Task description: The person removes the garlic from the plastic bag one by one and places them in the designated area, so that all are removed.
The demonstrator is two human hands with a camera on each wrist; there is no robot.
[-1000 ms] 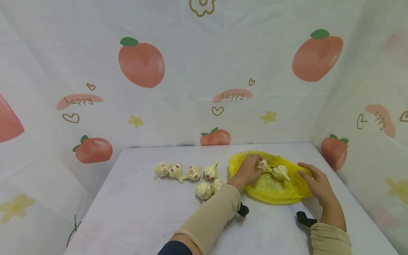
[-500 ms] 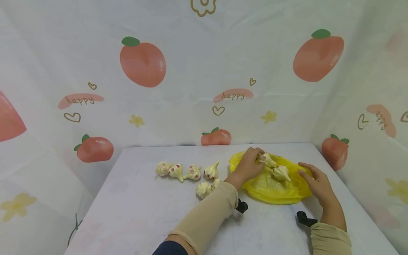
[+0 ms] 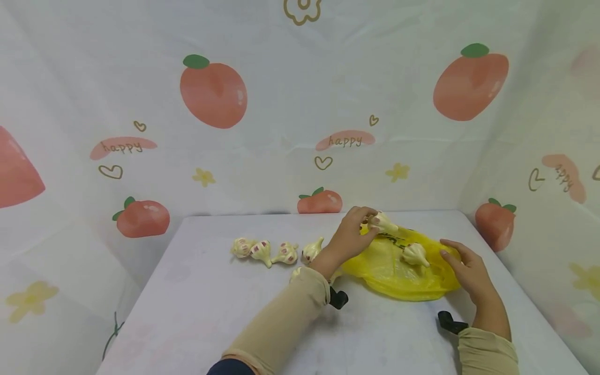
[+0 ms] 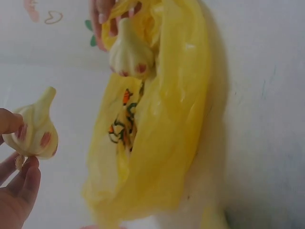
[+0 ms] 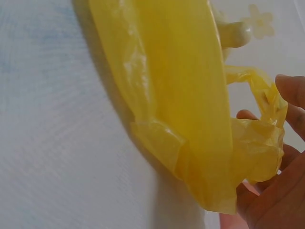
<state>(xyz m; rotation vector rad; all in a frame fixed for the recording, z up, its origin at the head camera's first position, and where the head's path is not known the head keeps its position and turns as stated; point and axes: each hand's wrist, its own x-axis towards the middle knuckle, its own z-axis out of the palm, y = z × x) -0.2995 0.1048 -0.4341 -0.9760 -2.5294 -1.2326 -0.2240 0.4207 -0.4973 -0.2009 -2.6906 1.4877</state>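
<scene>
My left hand pinches a garlic bulb between thumb and fingers, over the far left rim of a yellow plastic bag. The left wrist view shows this garlic bulb with its stem up and reddish marks on its side. A second garlic bulb lies in the bag's mouth, near the right side. At the bag's right end, my right hand holds the edge, the film between thumb and fingers in the right wrist view. Part of the bag's left end is hidden behind the left hand.
Several garlic bulbs lie in a loose row left of the bag. Others nearer are mostly covered by the left sleeve. A printed cloth backdrop rises behind the white table.
My left hand has lifted the garlic bulb from inside the bag, up and to the left over the far rim. The right hand stays at the bag's right edge.
</scene>
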